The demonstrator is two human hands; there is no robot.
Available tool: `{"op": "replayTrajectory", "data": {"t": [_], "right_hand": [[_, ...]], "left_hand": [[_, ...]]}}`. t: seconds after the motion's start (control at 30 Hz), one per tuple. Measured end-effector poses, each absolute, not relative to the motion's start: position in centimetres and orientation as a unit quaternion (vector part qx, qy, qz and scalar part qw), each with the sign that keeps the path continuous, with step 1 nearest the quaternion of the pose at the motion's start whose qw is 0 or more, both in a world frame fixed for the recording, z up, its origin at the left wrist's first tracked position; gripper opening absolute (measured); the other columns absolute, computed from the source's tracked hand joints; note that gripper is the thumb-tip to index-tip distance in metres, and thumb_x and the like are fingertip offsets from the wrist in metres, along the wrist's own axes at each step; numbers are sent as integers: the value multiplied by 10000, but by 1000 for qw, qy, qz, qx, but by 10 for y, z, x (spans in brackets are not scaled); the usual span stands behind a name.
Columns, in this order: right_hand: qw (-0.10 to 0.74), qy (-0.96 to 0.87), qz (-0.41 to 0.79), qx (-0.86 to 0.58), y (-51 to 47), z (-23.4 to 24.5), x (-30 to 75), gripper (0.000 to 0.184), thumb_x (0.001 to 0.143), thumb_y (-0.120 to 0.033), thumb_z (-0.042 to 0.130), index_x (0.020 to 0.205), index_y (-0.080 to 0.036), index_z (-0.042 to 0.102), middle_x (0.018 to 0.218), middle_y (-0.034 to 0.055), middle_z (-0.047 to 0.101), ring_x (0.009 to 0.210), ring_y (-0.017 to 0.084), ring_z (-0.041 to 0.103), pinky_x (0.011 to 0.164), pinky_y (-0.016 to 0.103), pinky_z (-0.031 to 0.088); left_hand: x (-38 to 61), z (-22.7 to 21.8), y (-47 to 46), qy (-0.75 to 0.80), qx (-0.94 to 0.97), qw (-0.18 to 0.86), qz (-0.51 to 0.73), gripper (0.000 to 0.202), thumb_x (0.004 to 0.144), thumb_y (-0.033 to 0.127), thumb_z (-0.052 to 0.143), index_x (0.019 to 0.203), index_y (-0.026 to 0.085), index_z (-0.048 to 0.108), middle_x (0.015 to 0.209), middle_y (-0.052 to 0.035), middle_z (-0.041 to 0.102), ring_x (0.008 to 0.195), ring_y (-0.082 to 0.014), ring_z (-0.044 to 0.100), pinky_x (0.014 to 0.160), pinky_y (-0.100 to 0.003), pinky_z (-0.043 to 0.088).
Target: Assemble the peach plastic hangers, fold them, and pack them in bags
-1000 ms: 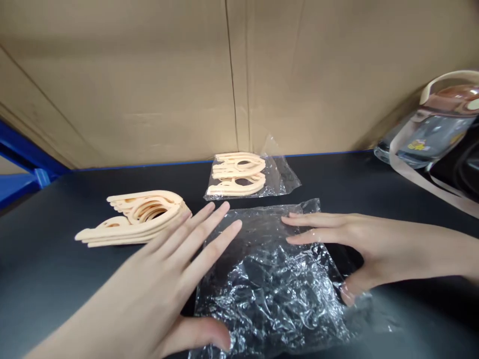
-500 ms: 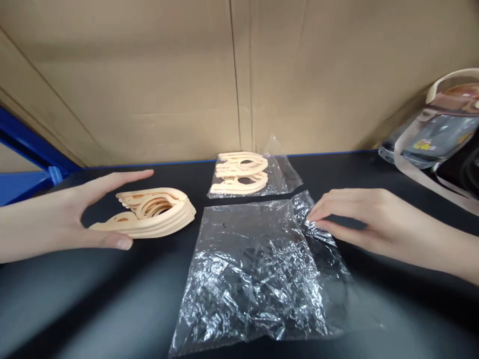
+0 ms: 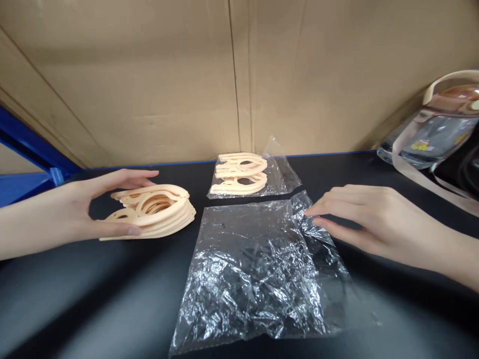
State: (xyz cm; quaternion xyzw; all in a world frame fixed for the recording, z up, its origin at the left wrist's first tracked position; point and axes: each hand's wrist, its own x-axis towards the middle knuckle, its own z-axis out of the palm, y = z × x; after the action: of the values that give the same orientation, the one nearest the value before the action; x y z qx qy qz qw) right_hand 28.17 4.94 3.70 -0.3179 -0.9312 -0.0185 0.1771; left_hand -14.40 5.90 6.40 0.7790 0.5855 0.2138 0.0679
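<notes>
My left hand (image 3: 93,209) grips a stack of peach-coloured plastic hangers (image 3: 160,212) between thumb and fingers, the stack's left end slightly raised off the black table (image 3: 75,299). My right hand (image 3: 359,219) pinches the upper right edge of an empty, crinkled clear plastic bag (image 3: 258,269) that lies flat in front of me. Behind it lies a second clear bag holding more peach hangers (image 3: 239,174).
A cardboard wall (image 3: 239,75) stands along the table's far edge. A transparent pouch with beige straps (image 3: 430,134) lies at the back right. A blue metal frame (image 3: 26,164) shows at the left.
My left hand left the empty bag, moved left and closed on the hanger stack, tilting it up. My right hand drew back to the bag's upper right edge and pinched it.
</notes>
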Motion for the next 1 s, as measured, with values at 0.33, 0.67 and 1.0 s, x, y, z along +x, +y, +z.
{"op": "replayTrajectory", "data": {"t": [0.33, 0.67, 1.0], "right_hand": [[257, -915, -32, -309, 33, 42, 267, 356, 890, -350, 618, 1215, -209, 586, 1292, 114, 617, 1149, 288, 608, 902, 445, 536], [250, -932, 30, -260, 6, 37, 245, 569, 850, -451, 676, 1324, -208, 475, 1323, 121, 601, 1196, 256, 577, 943, 409, 526], [253, -865, 265, -342, 14, 41, 249, 764, 769, -457, 760, 1427, -365, 382, 1439, 41, 510, 1271, 253, 539, 1021, 410, 504]], "left_hand": [[-65, 57, 29, 492, 826, 82, 262, 740, 752, 553, 717, 1375, 283, 423, 1379, -40, 550, 1161, -274, 599, 1050, -439, 483], [17, 43, -10, 375, 881, 119, 262, 542, 719, 278, 751, 1148, 247, 422, 1158, -34, 637, 1043, -221, 620, 865, -352, 549], [11, 32, 2, 357, 876, 148, 289, 727, 787, 402, 761, 1350, 286, 316, 1460, -109, 403, 1370, -279, 411, 1088, -448, 456]]}}
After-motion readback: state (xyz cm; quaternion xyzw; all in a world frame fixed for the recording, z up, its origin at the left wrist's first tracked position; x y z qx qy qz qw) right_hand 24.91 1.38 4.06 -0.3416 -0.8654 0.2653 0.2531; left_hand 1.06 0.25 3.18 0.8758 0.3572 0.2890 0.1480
